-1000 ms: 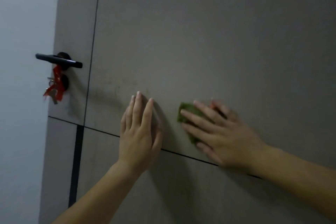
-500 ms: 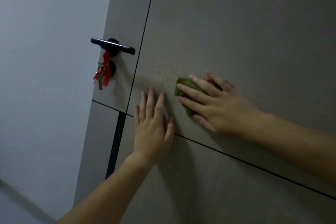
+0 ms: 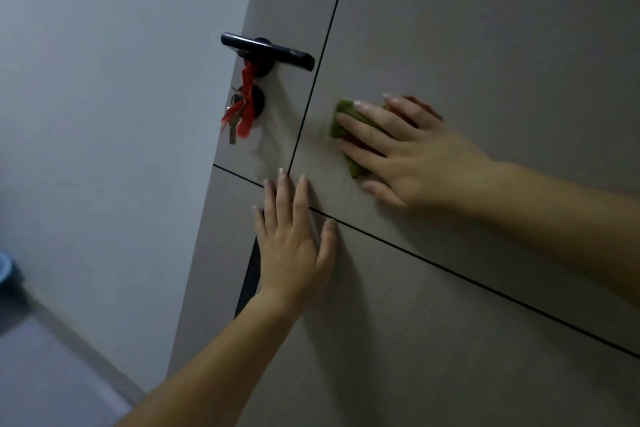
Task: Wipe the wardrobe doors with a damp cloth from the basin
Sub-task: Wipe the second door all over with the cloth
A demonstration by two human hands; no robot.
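A grey-brown wardrobe door [image 3: 485,45] with thin dark grooves fills the right of the view. My right hand [image 3: 412,152] lies flat with straight fingers on a folded green cloth [image 3: 341,121] and presses it against the door, just right of the vertical groove. Most of the cloth is hidden under the fingers. My left hand [image 3: 294,243] rests flat on the door below, fingers straight and pointing up, across the horizontal groove. It holds nothing.
A black lever handle [image 3: 266,50] sticks out left of the cloth, with keys and a red ribbon [image 3: 242,111] hanging under it. A pale wall [image 3: 104,114] stands to the left. A blue basin edge [image 3: 5,270] shows at the far left on the floor.
My right hand has slid the cloth left along the door, closer to the vertical groove and the handle. My left hand now rests lower, across the horizontal groove. The view has swung left.
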